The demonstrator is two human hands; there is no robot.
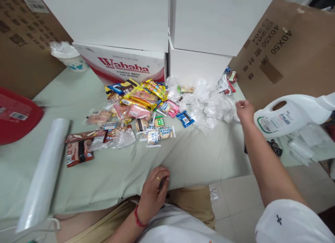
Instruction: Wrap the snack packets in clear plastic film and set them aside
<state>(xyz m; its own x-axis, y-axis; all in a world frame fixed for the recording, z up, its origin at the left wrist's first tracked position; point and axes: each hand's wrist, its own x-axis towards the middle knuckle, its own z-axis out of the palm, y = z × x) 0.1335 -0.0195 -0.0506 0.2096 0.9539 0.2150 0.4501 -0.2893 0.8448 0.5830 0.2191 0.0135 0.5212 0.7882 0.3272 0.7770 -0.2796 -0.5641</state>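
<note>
2 loose groups share the cloth-covered surface (204,152): glossy snack packets (142,100), heaped together but mixed in kind, and filmy, crumpled clear plastic (217,107). Right hand (244,111): grip curled beside the plastic; left hand (154,185): grip loosely bent near the edge; I cannot tell whether either holds anything.

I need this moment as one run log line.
left hand: at near edge of table | right hand: beside clear plastic bags, grip unclear | most snack packets: left of bags
</note>
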